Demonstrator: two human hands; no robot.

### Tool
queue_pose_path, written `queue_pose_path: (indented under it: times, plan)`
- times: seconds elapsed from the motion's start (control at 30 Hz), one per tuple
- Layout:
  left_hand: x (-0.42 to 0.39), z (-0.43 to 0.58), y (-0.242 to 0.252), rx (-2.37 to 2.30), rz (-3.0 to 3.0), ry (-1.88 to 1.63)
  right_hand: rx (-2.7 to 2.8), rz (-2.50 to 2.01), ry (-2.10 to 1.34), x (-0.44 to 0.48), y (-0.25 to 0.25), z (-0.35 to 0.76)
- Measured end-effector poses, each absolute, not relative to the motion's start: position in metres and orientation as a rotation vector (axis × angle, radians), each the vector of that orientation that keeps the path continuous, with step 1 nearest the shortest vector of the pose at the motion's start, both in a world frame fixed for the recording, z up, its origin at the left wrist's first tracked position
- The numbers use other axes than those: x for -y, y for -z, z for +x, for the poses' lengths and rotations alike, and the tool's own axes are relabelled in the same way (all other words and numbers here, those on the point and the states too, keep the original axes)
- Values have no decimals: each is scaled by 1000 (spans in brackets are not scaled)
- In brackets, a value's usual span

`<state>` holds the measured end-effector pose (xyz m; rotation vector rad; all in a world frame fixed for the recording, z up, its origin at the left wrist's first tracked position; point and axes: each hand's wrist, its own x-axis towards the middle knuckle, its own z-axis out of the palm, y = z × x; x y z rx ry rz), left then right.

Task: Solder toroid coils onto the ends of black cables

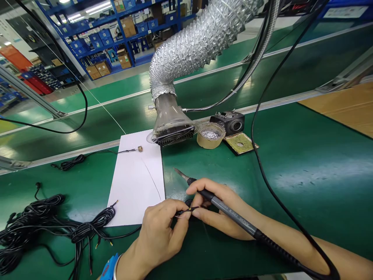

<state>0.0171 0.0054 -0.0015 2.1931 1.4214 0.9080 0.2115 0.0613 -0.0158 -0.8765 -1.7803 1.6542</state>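
My left hand [155, 229] pinches the end of a thin black cable [185, 211] between thumb and fingertips, near the front of the table. Fine wire strands and a yellow bit show at the pinch. My right hand [224, 202] has a soldering iron [233, 216] lying across it, with the bare tip pointing up and left, away from the cable. The thumb and a finger of that hand also touch the cable end close to my left fingertips. What lies between the fingers is partly hidden.
A white sheet [132, 190] bears a small brownish part with leads [140, 149]. Bundled black cables [32, 217] lie left. Behind are a fume extractor hood [171, 118], a round tub of silvery material [210, 142], an iron stand [230, 120] and a yellow sponge tray [241, 144]. The iron's cord [272, 186] loops right.
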Motion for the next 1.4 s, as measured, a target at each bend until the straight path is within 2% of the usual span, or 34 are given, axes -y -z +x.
queue_pose_path:
  times: [0.27, 0.63, 1.4]
  plan:
    - [-7, 12, 11, -1326, 2323, -738, 2081, -805, -1417, -63, 15, 217]
    - [-5, 15, 8, -1386, 2361, -796, 1933, -796, -1548, -64, 11, 217]
    - [-3, 16, 3, -1347, 2393, -896, 2075, -550, -1538, -73, 14, 225]
